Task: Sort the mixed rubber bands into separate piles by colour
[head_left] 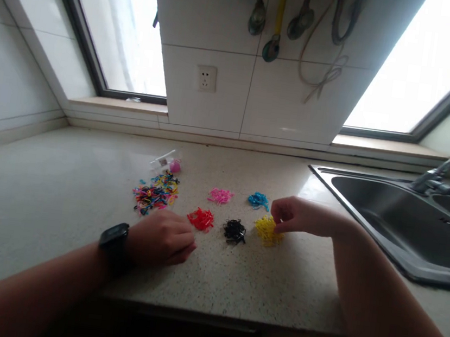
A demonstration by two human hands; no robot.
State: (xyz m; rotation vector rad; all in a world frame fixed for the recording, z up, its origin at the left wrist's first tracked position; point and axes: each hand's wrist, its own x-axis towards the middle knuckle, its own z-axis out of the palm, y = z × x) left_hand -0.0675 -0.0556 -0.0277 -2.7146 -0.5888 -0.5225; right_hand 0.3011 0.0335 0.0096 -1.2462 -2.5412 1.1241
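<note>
My right hand [291, 214] is at the yellow pile of small rubber bands [267, 231], its fingers pinched together over the pile's right side. Whether a band is between the fingertips is too small to tell. My left hand [165, 236], with a dark watch [114, 234] on the wrist, rests curled on the counter just below the red pile [201, 219]; its fingertips are hidden. Between the hands lies a black pile [235, 231]. Farther back are a pink pile [220, 196] and a blue pile [259, 200]. A mixed-colour heap [154, 193] spreads behind my left hand.
A clear plastic bag [164, 160] with something pink in it lies behind the mixed heap. On the right a steel sink [370, 219] with a faucet [433, 177] is set into the speckled counter [195, 279]. A socket [206, 78] and pipe ends are on the tiled wall.
</note>
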